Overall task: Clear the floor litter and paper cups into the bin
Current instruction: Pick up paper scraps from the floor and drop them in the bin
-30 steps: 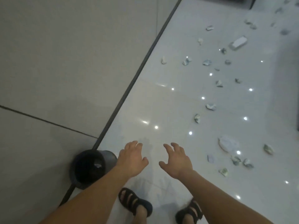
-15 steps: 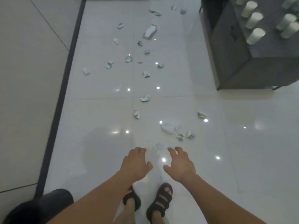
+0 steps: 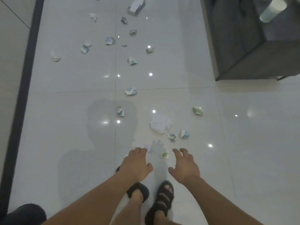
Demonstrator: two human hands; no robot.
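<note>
Several crumpled paper scraps lie scattered over the glossy white floor ahead of me. A small green-and-white scrap lies between my hands, and a pale scrap sits just past my left fingertips. A larger white crumpled sheet lies a little farther on. My left hand and my right hand reach forward and down, fingers loosely spread, holding nothing. The dark bin shows only its rim at the bottom left. A paper cup lies on the dark table at the top right.
A dark low table stands at the right. A dark strip runs along the floor's left side beside a grey wall. A white box lies far ahead. My sandalled feet are below my hands.
The view has swung right from the bin and wall toward the littered floor, and I have stepped closer to the scraps. Both hands stay out in front, holding nothing.
</note>
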